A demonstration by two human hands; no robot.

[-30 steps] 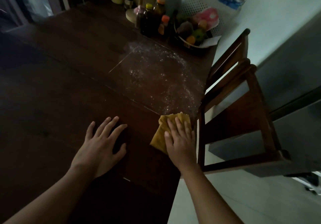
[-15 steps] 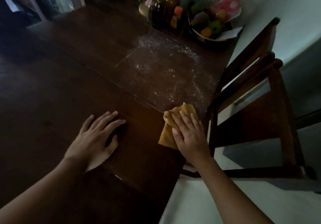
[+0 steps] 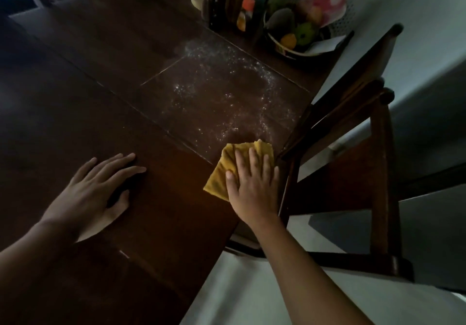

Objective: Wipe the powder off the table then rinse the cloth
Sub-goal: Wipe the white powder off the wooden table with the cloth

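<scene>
- Yellow cloth [image 3: 221, 173] is flat on the dark counter [image 3: 100, 85], right up against the chair [image 3: 378, 148].
- Right hand [image 3: 252, 188] is on top of it, fingers [image 3: 253, 159] straight and spread, pressing rather than gripping.
- Left hand [image 3: 93, 193] lies flat on the wood, farther from the chair, holding nothing.
- Powder [image 3: 227, 98] is mostly unwiped, alongside the chair's back.
- Cloth looks soft and floppy, so I'd press mid-cloth or it'll bunch.

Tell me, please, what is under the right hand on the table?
A yellow cloth lies under the right hand, whose straight fingers press it onto the table. Its far and left parts show; the part beneath the palm is covered.
</scene>
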